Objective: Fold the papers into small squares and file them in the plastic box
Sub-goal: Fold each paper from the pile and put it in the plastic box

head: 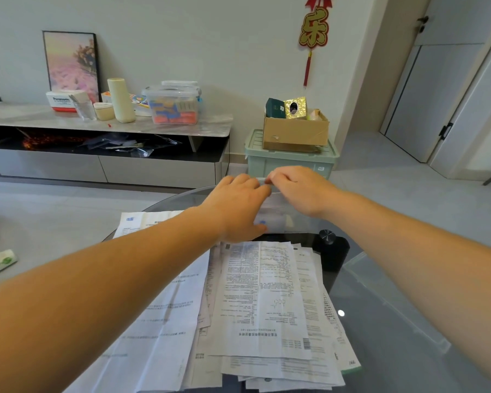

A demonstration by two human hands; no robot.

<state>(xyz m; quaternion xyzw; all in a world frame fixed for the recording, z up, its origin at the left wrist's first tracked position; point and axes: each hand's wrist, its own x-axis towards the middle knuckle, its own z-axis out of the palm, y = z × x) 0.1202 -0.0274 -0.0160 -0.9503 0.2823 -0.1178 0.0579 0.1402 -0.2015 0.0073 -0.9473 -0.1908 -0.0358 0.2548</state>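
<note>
Directly between left hand [238, 205] and right hand [298, 191], plastic box [275, 219]; papers [261, 302] nearer

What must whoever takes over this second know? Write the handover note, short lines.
Left hand: grips the plastic box from its near left side, thumb low on the wall.
Right hand: fingers curled on the box's top edge; I cannot tell whether a lid is on.
Box: at the far edge of the glass table; something white with a blue mark shows through its wall, probably filed paper.
Papers: a loose, unfolded stack lies flat on the table, nearer the person.
Done: at most a few filed.
Left: fold the stack into small squares and file them.
</note>
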